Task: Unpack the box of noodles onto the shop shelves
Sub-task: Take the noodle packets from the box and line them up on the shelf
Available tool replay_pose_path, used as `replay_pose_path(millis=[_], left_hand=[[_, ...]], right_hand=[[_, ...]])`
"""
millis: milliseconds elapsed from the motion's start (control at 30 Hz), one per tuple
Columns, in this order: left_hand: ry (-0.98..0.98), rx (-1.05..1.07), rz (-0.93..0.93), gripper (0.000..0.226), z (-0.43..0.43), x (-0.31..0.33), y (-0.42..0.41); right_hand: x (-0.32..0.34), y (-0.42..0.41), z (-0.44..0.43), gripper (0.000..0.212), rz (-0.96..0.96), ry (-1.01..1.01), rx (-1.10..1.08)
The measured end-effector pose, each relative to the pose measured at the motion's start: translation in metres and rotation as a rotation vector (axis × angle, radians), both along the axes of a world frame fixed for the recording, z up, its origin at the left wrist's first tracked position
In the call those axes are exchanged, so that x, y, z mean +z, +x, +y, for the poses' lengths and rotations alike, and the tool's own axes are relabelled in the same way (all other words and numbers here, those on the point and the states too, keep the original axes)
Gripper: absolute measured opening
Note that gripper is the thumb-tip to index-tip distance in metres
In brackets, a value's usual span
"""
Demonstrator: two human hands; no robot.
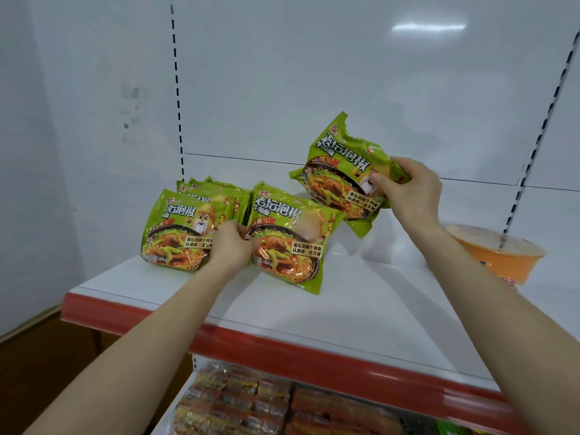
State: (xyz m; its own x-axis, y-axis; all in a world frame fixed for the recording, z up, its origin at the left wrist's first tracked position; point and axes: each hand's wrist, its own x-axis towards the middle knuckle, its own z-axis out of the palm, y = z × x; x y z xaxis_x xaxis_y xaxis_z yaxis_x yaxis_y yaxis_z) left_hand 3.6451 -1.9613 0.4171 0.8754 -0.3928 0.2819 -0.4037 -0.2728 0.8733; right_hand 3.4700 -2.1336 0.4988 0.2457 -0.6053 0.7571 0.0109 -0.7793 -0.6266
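Observation:
Several green noodle packets stand in a leaning row (179, 227) at the left of the white shelf (361, 296). My left hand (233, 248) grips the left edge of another green packet (292, 243) standing just right of that row. My right hand (409, 189) holds a third green packet (337, 180) by its right side, tilted and lifted above the shelf near the back panel. The box of noodles is out of view.
An orange noodle bowl (499, 255) sits on the shelf at the far right. The shelf has a red front strip (282, 343). Below it, a lower shelf holds several red and yellow packets (251, 400). Slotted uprights run up the white back panel.

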Motion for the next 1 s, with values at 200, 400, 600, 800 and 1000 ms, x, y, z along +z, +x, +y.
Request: replay_pose_path(millis=[200,400,600,800,1000], left_hand=[[0.039,0.131,-0.02,0.02,-0.033,-0.009,0.006],[0.067,0.182,-0.084,0.029,-0.041,-0.009,0.01],[0.211,0.148,-0.208,0.029,-0.033,-0.006,0.014],[0.315,0.12,-0.458,0.013,-0.005,-0.013,0.012],[0.357,-0.017,-0.61,0.043,0.055,-0.04,-0.022]], right_hand=[[0.007,-0.004,-0.01,0.029,-0.039,-0.021,-0.009],[0.008,-0.002,-0.013,0.02,0.112,0.051,0.191],[-0.008,0.015,-0.012,0.021,0.361,0.057,0.31],[-0.021,0.045,-0.007,0.021,0.486,0.044,0.297],[-0.029,0.082,0.01,0.02,0.494,0.016,0.312]])
